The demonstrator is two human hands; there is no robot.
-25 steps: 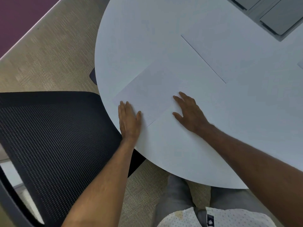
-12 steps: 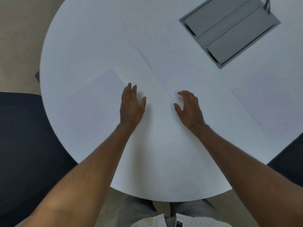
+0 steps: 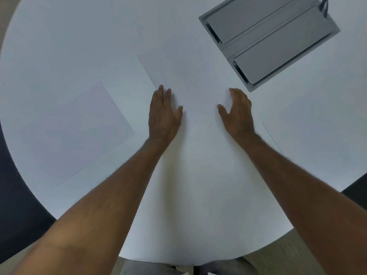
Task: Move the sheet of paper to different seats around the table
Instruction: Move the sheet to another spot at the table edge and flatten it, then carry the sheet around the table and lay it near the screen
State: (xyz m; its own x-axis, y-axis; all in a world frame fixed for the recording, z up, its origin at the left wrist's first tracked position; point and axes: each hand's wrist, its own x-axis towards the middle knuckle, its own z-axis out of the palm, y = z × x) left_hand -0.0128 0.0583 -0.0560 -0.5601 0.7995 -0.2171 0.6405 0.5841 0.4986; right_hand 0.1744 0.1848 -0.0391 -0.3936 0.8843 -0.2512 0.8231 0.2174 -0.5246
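Observation:
Three white sheets lie on the round white table. One sheet is at the left, near the table edge. A middle sheet lies ahead of me, its left edge running diagonally just beyond my left fingertips. A third sheet is at the right. My left hand rests flat, palm down, at the middle sheet's left side. My right hand rests on the same sheet with arched fingers and the thumb spread. Neither hand grips anything.
A grey metal cable hatch with two lids is set into the table at the far right, and a dark cable enters at its top corner. Black chairs stand at the left and right. Beige carpet shows below the table edge.
My view has swung right, away from the left seat. Both hands left the left sheet, which stays there, and now rest on the middle sheet.

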